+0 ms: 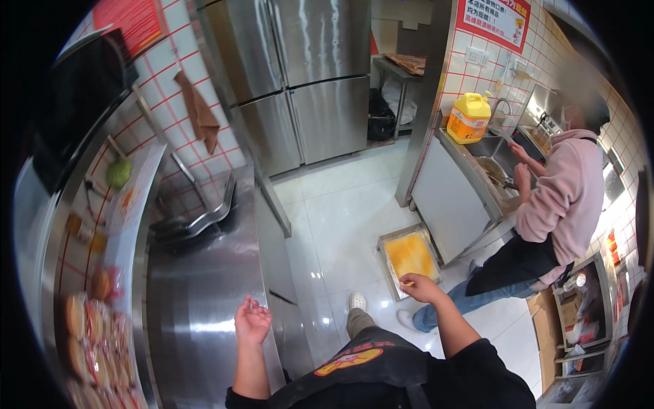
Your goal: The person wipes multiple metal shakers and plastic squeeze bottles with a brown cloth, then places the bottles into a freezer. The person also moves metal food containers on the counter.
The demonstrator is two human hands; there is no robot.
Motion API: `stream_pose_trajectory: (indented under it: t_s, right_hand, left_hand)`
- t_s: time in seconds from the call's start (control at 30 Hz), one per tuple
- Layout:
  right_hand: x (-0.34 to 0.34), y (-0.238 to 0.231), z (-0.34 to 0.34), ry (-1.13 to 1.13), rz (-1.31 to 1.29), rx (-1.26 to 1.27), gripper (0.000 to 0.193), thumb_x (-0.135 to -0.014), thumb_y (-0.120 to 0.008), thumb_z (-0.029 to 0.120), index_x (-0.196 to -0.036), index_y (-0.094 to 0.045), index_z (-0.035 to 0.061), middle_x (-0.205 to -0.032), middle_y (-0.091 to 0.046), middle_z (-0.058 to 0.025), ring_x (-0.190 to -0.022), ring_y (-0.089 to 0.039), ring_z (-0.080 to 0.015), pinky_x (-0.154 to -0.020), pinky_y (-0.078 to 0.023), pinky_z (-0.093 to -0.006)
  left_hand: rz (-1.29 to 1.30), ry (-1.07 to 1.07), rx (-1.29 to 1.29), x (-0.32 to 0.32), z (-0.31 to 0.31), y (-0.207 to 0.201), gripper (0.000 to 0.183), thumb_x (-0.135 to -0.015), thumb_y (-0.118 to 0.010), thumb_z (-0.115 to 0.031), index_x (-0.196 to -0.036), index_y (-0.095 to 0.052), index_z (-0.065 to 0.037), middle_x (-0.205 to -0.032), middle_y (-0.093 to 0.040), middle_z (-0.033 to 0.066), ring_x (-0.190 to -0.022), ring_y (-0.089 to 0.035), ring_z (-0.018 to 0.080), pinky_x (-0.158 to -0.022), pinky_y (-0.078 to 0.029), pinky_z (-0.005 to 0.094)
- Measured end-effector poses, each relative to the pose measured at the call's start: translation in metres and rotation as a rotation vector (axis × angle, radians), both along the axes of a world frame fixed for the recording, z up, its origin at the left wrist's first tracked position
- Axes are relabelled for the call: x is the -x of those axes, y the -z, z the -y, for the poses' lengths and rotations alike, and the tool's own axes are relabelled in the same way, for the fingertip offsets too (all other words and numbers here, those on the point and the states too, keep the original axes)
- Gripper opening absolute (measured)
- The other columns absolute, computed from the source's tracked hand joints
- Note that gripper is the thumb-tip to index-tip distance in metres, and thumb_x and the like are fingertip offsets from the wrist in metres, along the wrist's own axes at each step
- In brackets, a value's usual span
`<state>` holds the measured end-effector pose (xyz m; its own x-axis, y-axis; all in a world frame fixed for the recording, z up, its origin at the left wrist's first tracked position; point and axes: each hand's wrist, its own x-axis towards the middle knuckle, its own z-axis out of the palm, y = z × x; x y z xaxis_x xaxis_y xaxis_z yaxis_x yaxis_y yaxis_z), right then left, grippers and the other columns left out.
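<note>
My left hand (253,322) is raised beside the edge of the steel counter (204,307). Its palm faces up, its fingers are loosely curled and apart, and nothing lies in it. On the other side, my right hand (424,289) is closed, thumb against fingers. Whether something small is pinched there I cannot make out. Just past that hand in the picture, a rectangular metal tray (383,249) with a yellow sheet-like content (410,255) rests on the floor; the hand overlaps its near edge.
A co-worker (562,184) in a pink top stands at the sink (503,153) on the right, near a yellow jug (469,117). A steel refrigerator (320,82) fills the far wall. Packaged buns (99,341) line the left shelf; curved metal pieces (204,218) sit on the counter.
</note>
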<state>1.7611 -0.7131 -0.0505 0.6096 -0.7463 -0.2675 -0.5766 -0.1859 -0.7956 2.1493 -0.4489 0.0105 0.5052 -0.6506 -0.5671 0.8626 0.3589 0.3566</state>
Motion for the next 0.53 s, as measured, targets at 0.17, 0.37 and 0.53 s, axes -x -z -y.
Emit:
stream_pose_trajectory:
  t_s: [0.17, 0.37, 0.53]
  right_hand:
    - [0.0, 0.023, 0.094, 0.245, 0.013, 0.011, 0.037, -0.081, -0.065, 0.028, -0.108, -0.06, 0.0034, -0.101, -0.064, -0.0133, -0.084, -0.064, -0.0231, -0.076, -0.05, -0.0328]
    - [-0.047, 0.019, 0.228, 0.244, 0.011, -0.037, 0.035, -0.082, -0.064, 0.026, -0.109, -0.059, 0.0038, -0.102, -0.064, -0.0133, -0.087, -0.064, -0.0248, -0.078, -0.05, -0.0328]
    - [-0.117, 0.0, 0.331, 0.171, 0.082, -0.05, 0.037, -0.082, -0.064, 0.025, -0.113, -0.057, 0.005, -0.109, -0.062, -0.0143, -0.088, -0.064, -0.0258, -0.08, -0.05, -0.0328]
  left_hand:
    - [-0.087, 0.111, -0.195, -0.02, 0.103, 0.027, 0.008, -0.078, -0.054, -0.015, -0.084, -0.06, -0.014, -0.07, -0.056, -0.0012, -0.064, -0.05, 0.0145, -0.068, -0.043, 0.0331]
    - [-0.115, -0.075, -0.307, -0.09, 0.201, 0.024, 0.009, -0.078, -0.05, -0.018, -0.078, -0.058, -0.014, -0.065, -0.054, -0.0023, -0.061, -0.047, 0.0138, -0.065, -0.041, 0.0314]
    - [-0.073, -0.056, -0.279, -0.129, 0.283, 0.019, 0.01, -0.079, -0.05, -0.02, -0.08, -0.058, -0.014, -0.065, -0.055, -0.0008, -0.061, -0.048, 0.0155, -0.065, -0.042, 0.0325]
